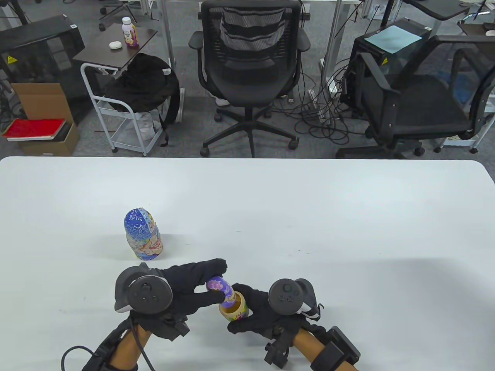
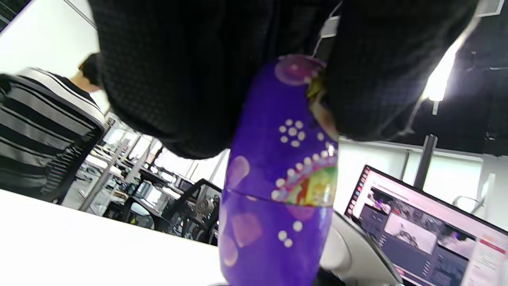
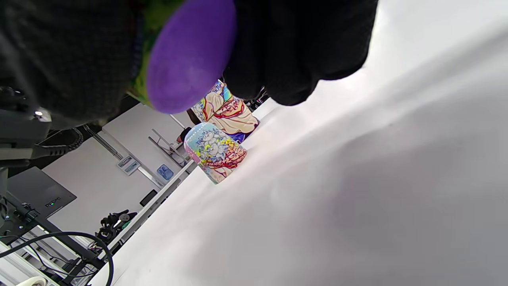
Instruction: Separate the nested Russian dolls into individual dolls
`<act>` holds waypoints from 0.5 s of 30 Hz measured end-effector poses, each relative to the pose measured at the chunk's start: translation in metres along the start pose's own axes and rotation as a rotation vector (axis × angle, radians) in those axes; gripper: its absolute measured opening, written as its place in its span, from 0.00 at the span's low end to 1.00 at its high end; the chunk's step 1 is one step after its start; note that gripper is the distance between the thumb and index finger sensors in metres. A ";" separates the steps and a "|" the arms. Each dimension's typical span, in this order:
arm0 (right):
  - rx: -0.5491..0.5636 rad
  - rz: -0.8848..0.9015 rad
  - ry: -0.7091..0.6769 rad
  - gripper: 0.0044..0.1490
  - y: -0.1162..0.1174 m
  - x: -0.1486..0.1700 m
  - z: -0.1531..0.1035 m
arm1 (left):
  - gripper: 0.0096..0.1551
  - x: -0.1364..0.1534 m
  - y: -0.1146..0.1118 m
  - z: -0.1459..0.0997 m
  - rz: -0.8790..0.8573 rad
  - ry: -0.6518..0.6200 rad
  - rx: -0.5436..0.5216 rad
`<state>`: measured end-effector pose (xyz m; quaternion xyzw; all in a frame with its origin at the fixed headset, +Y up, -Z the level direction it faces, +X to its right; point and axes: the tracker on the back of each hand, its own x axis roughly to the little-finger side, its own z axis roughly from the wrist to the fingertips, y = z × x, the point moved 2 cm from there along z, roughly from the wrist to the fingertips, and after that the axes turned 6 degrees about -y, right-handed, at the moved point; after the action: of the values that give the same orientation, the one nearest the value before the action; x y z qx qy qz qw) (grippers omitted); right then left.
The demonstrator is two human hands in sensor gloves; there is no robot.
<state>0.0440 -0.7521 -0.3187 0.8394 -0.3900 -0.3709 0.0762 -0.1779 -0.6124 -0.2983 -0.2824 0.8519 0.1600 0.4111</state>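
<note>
My left hand (image 1: 216, 279) pinches the head of a small purple doll (image 1: 219, 286) between thumb and fingers. The doll stands inside an open lower doll half (image 1: 236, 310) with a bare wooden inside. My right hand (image 1: 247, 306) grips that half just above the table near the front edge. In the left wrist view the purple doll (image 2: 278, 178) hangs between my gloved fingers (image 2: 166, 79), its seam closed. In the right wrist view my fingers (image 3: 301, 47) wrap the half's purple underside (image 3: 190, 55). Two large blue floral doll pieces (image 1: 143, 234) stand side by side to the far left.
The white table (image 1: 309, 216) stretches far and right of my hands. The floral pieces also show in the right wrist view (image 3: 216, 153). Office chairs (image 1: 251, 69), a cart and cables lie beyond the table's far edge. A monitor (image 2: 428, 230) shows in the left wrist view.
</note>
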 end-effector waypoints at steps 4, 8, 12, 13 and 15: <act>0.003 -0.025 0.014 0.61 -0.005 0.002 -0.001 | 0.40 0.013 0.009 -0.005 0.055 0.072 -0.047; 0.022 -0.007 0.005 0.61 -0.014 0.002 -0.003 | 0.40 0.029 -0.005 -0.008 0.158 0.131 0.003; 0.048 -0.017 -0.008 0.61 -0.024 0.001 -0.006 | 0.40 0.046 -0.027 -0.011 0.191 0.176 0.049; 0.050 -0.018 -0.009 0.61 -0.025 0.001 -0.006 | 0.40 0.048 -0.031 -0.011 0.194 0.182 0.063; 0.056 -0.021 -0.010 0.60 -0.026 0.001 -0.007 | 0.40 0.053 -0.044 -0.010 0.206 0.192 0.103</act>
<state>0.0647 -0.7358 -0.3256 0.8433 -0.3919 -0.3646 0.0469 -0.1840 -0.6707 -0.3354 -0.1858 0.9189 0.1296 0.3229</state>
